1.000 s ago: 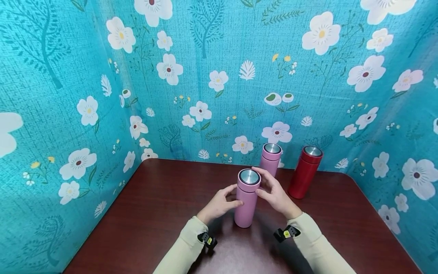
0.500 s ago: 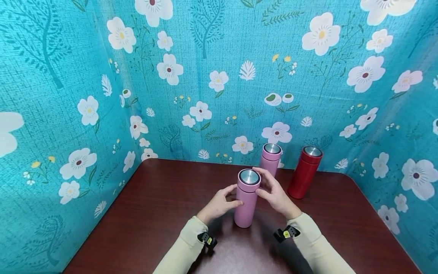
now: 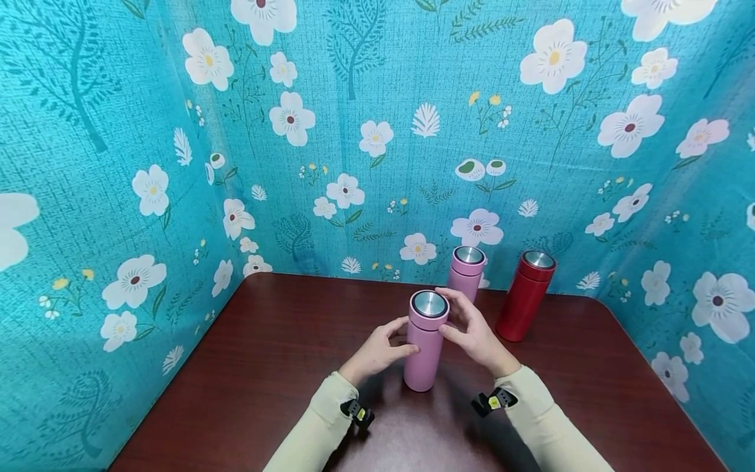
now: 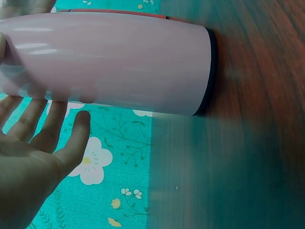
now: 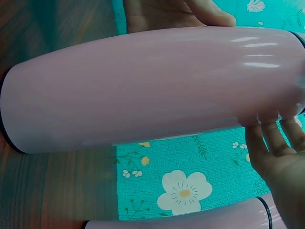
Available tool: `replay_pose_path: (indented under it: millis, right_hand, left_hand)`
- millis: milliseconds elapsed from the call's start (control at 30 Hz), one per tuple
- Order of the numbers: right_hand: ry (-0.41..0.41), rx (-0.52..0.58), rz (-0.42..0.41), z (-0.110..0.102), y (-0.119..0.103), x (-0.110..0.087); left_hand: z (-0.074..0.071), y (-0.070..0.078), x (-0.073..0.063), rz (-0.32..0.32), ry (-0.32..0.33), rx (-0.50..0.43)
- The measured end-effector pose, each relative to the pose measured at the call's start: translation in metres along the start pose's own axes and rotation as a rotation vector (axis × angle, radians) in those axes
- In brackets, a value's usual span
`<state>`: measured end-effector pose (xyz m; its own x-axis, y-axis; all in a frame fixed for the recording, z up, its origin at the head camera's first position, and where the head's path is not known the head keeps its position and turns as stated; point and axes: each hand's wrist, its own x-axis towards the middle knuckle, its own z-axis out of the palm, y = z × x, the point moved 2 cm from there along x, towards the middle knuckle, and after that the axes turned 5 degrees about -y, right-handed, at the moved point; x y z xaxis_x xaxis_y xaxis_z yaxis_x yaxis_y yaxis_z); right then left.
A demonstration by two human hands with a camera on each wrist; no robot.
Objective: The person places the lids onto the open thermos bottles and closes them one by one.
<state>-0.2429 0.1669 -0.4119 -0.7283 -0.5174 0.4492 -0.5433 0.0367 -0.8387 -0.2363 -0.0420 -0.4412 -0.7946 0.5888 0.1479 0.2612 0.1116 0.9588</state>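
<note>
A pink thermos bottle [image 3: 422,364] with a silver-topped lid stands upright near the middle of the table, between both hands. My left hand [image 3: 377,353] holds its left side, thumb across the front and fingers reaching behind. On the other side, my right hand [image 3: 476,337] grips it high up, thumb just under the lid seam and fingers round the back of the lid. The left wrist view shows the glossy bottle body [image 4: 119,62] with a dark base ring; left fingertips meet its side. In the right wrist view, right fingers [image 5: 259,145] touch the upper body.
Behind the right hand stands a second pink thermos bottle [image 3: 464,285], partly hidden. Further right is a red thermos bottle [image 3: 523,305]. The dark wooden table [image 3: 265,373] meets a blue flowered cloth [image 3: 354,157] at the back and sides.
</note>
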Motion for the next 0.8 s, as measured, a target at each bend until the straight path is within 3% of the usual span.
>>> replay_pose_path:
  millis: [533, 800]
  right_hand:
    - [0.007, 0.005, 0.008, 0.000, 0.001, 0.000]
    - [-0.017, -0.009, -0.003, 0.001, -0.001, 0.000]
  left_hand:
    - [0.000, -0.002, 0.000, 0.003, 0.000, -0.002]
    - [-0.002, -0.029, 0.010, 0.011, 0.005, 0.007]
